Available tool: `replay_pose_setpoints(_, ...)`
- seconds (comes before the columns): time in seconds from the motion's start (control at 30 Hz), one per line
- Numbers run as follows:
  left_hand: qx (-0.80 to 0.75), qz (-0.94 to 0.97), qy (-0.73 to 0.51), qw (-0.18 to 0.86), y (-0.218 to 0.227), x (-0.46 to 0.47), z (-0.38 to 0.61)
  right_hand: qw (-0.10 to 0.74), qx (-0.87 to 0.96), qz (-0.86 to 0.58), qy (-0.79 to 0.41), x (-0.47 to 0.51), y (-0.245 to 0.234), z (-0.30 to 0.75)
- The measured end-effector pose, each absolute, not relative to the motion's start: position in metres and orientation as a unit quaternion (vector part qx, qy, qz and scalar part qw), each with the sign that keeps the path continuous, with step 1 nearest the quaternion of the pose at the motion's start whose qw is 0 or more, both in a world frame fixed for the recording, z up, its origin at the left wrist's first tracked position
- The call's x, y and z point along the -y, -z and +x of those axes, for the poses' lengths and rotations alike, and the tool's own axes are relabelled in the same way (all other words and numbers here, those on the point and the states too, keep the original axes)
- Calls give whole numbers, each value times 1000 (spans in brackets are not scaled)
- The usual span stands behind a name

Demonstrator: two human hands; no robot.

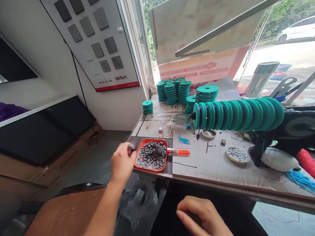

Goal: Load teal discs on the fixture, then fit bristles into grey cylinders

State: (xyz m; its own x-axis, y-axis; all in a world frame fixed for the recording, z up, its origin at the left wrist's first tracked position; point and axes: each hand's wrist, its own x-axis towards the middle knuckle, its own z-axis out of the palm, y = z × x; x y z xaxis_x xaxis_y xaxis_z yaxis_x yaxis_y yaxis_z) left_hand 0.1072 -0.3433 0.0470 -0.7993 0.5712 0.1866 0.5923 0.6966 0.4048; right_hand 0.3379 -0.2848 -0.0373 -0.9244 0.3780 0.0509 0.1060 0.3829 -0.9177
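Observation:
My left hand point(122, 159) is at the left rim of a red-orange tray point(166, 164), its fingers curled together. A small dark and silvery piece shows at the fingertips, too unclear to name. Inside the tray lie many dark grey metal cylinders point(154, 152) and tiny silvery beads point(149, 165). My right hand point(203, 214) is low, in front of the table edge above my lap. Its thumb and forefinger are drawn together, and anything between them is hidden. An orange-handled pen-like tool point(182, 151) lies against the tray's right side.
Teal spools fill a horizontal shaft point(236, 114) at right; more stacked teal spools point(171, 93) stand behind. On the board are a dish of grey beads point(237, 154), a smaller dish point(209, 133), blue strips point(183, 140) and a thin rod point(184, 164). A brown seat point(66, 213) is at lower left.

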Motion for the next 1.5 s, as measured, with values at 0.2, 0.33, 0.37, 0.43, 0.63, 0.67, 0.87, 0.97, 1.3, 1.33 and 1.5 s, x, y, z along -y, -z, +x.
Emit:
replay_pose_setpoints(0.2,855,-471,139,-165,-37,328,131,126,817,-175,-534,287,38,338)
replay_pose_setpoints(0.33,846,-497,95,-166,-35,324,129,195,777,-207,-562,291,44,338)
replay_pose_setpoints(0.37,847,-500,84,-158,-36,323,129,203,761,-228,-573,292,43,337)
replay_pose_setpoints(0.43,850,-505,59,-140,-39,321,132,205,733,-267,-591,295,41,337)
replay_pose_setpoints(0.63,839,-532,11,-112,-43,315,137,240,699,-292,-608,297,34,336)
replay_pose_setpoints(0.67,837,-536,10,-109,-43,315,136,237,699,-296,-607,297,33,336)
replay_pose_setpoints(0.87,831,-545,27,-106,-40,315,130,206,686,-315,-623,296,27,337)
replay_pose_setpoints(0.97,833,-540,54,-103,-39,316,129,215,685,-313,-622,296,28,337)
replay_pose_setpoints(1.3,835,-499,200,-113,-33,327,121,199,687,-323,-620,294,29,334)
replay_pose_setpoints(1.33,833,-495,217,-116,-34,328,119,198,684,-323,-624,295,28,333)
replay_pose_setpoints(1.5,829,-454,300,-126,-38,338,125,212,667,-334,-632,293,25,333)
